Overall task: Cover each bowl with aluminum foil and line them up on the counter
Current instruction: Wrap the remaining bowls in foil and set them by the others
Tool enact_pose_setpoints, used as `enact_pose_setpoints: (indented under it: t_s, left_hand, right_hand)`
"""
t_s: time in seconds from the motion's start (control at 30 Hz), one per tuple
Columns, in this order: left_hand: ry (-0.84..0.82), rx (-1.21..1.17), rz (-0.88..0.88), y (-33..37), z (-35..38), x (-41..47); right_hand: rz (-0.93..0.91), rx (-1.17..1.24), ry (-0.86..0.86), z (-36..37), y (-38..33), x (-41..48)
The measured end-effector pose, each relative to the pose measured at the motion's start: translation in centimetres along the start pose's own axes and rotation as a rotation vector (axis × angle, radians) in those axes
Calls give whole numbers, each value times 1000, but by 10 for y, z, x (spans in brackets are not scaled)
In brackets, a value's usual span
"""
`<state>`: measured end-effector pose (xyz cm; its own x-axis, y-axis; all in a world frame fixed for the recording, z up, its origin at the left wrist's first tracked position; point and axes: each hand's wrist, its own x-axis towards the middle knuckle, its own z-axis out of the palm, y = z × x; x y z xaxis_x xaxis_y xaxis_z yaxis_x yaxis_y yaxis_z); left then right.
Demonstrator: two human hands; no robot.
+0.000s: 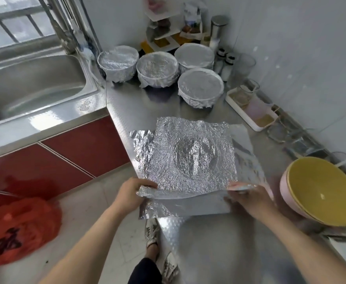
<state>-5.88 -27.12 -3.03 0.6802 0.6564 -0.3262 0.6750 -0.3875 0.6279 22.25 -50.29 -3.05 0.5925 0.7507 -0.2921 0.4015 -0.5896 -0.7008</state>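
Observation:
A crumpled sheet of aluminum foil (188,156) with a round bowl-shaped imprint lies on the steel counter (125,99), over a smoother foil sheet (248,148). My left hand (133,193) pinches the crumpled sheet's near left corner. My right hand (250,199) grips its near right corner. Several foil-covered bowls stand at the back: one at the left (118,64), one in the middle (157,68), one behind at the right (195,55), one nearer (200,87). An uncovered yellow bowl (321,191) nested in a pink one sits at the right.
A steel sink (31,83) lies at the left with a faucet behind it. A white tray (250,107) with glass cups, spice jars (225,64) and a shelf rack stand along the right wall. A red plastic bag (18,230) lies on the floor beside red cabinets.

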Motion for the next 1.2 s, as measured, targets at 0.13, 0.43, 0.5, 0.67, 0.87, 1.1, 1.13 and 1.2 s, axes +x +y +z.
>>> enact_pose_setpoints:
  t_s: [0.13,0.43,0.5,0.67,0.87,1.1,1.13,1.2]
  left_hand:
    - [-32,-134,-110,6,0,12]
    - [126,-121,-220,16,9,32]
    - [130,-57,-210,20,9,34]
    - [133,58,-225,29,9,41]
    - [124,-72,-252,28,10,42]
    - [139,-2,-231,29,15,46]
    - [155,11,-237,30,16,47]
    - [178,26,-256,32,18,48]
  right_hand:
    - [3,-129,24,-7,-14,0]
    - [167,-16,204,1,-14,1]
    - [197,-35,244,5,-12,6]
    - [215,-184,232,10,-20,20]
    - [218,-216,244,10,-17,31]
    - [284,-229,245,13,-15,38]
    - [295,-232,244,13,-15,38]
    - [315,-258,240,13,-17,40]
